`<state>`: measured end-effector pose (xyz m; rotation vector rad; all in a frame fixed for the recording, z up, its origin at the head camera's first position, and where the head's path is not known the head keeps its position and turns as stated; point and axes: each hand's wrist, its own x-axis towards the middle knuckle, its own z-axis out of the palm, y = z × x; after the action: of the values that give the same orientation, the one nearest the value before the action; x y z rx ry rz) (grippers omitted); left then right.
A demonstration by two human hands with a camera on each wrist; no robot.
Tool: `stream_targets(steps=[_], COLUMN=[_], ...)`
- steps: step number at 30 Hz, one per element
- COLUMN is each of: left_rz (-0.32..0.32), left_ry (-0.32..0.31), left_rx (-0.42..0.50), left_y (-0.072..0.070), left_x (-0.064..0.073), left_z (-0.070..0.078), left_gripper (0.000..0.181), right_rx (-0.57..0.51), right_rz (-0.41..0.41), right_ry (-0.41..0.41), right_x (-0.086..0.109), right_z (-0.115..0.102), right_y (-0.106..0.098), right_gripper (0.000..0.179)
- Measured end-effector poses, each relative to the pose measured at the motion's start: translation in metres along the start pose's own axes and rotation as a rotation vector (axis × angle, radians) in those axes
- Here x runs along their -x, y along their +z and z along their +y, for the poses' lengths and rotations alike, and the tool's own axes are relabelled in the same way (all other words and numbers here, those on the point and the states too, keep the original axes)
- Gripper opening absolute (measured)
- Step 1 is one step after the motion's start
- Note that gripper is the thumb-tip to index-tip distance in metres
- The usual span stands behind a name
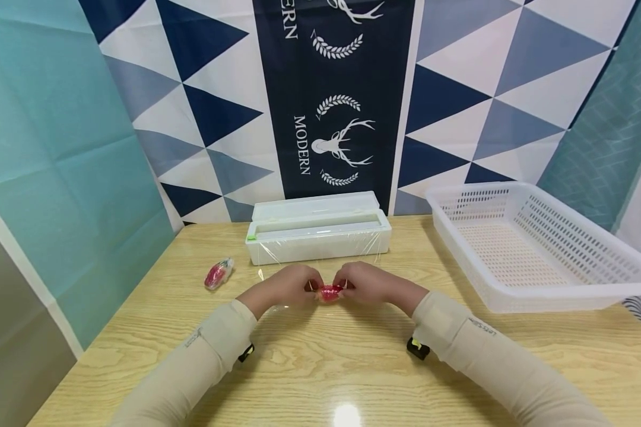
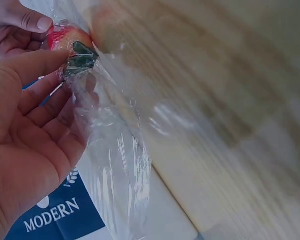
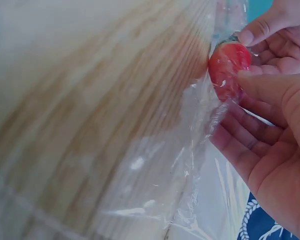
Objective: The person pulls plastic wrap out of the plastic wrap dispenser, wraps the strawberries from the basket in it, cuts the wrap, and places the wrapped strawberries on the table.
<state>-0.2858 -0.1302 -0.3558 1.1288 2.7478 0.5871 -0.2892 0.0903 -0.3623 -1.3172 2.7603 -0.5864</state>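
Observation:
Between both hands is a red, strawberry-like fruit (image 3: 229,70) with a pale yellowish patch and a dark green leafy end (image 2: 81,59). Clear plastic wrap (image 2: 121,165) lies around it and trails off it as a loose sheet. My left hand (image 1: 295,286) pinches the wrapped fruit by its green end. The red end is pinched between thumb and fingers of my right hand (image 1: 367,283). Behind the hands stands a white cling wrap box (image 1: 320,244), its lid raised, with film stretching from its front toward the fruit.
Another red fruit in clear wrap (image 1: 218,274) lies on the wooden table (image 1: 320,362) at the left. A white perforated plastic basket (image 1: 539,290) stands at the right. A patterned cloth (image 1: 224,101) hangs behind the table.

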Motion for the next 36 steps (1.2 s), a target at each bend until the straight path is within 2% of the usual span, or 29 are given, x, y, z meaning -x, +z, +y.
stream_targets(steps=[4, 13, 16, 20, 24, 28, 31, 34, 36], left_rz=[-0.023, -0.042, -0.019, 0.061, 0.127, 0.138, 0.140, 0.147, 0.155], left_ry=[-0.035, -0.150, -0.165, -0.172, -0.170, -0.182, -0.180, -0.169, -0.162], left_rx=[0.014, 0.036, 0.016, -0.038, -0.105, -0.179, -0.231, -0.251, -0.249], left_y=[-0.002, -0.005, -0.004, -0.005, -0.008, -0.010, -0.009, -0.011, -0.014], left_x=[-0.006, -0.020, -0.024, -0.027, -0.028, -0.031, -0.032, -0.028, -0.022], left_z=[-0.005, -0.014, -0.016, -0.018, -0.019, -0.020, -0.020, -0.020, -0.021], left_gripper=[0.011, 0.019, 0.018, 0.013, 0.007, 0.008, 0.009, 0.006, 0.010], right_rx=[-0.011, -0.045, -0.048, -0.032, 0.032, 0.136, 0.210, 0.217, 0.191], right_rz=[0.016, 0.048, 0.056, 0.061, 0.071, 0.080, 0.136, 0.211, 0.235], right_ry=[0.029, 0.087, 0.097, 0.115, 0.119, 0.141, 0.132, 0.103, 0.087], right_x=[-0.005, -0.020, -0.024, -0.029, -0.036, -0.039, -0.036, -0.028, -0.020], right_z=[0.003, 0.013, 0.017, 0.020, 0.022, 0.022, 0.022, 0.022, 0.025], right_y=[0.001, -0.003, -0.003, -0.004, -0.004, -0.005, -0.008, -0.017, -0.024], right_gripper=[0.016, 0.007, 0.005, 0.006, 0.010, 0.011, 0.009, 0.007, 0.006])
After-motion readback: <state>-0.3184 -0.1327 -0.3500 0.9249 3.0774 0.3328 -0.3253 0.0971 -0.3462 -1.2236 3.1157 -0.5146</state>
